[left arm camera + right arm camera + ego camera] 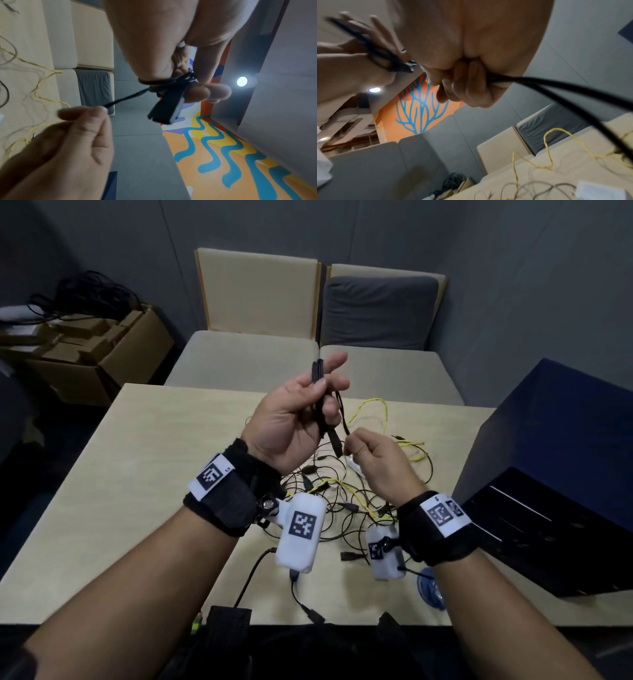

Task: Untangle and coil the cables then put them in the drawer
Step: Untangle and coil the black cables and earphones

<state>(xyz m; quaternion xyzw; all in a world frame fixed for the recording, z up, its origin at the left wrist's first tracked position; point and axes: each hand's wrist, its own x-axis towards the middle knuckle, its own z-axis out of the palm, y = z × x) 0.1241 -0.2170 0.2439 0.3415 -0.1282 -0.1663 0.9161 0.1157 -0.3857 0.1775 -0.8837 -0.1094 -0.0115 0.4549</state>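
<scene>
A thin black cable bundle is gripped upright by the left hand; its loose strand is pinched by the right hand above the tangled worktop.

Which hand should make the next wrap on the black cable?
Right hand: it pinches the free tail, so it can likely loop it. The left hand grips the black cable bundle, so it's the anchor.

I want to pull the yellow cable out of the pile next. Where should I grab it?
Take the yellow cable at its raised loop on the far side of the tangle, coming from above. That arch lifts off the table and looks free of the black wires, so fingers can likely close round it alone.
</scene>
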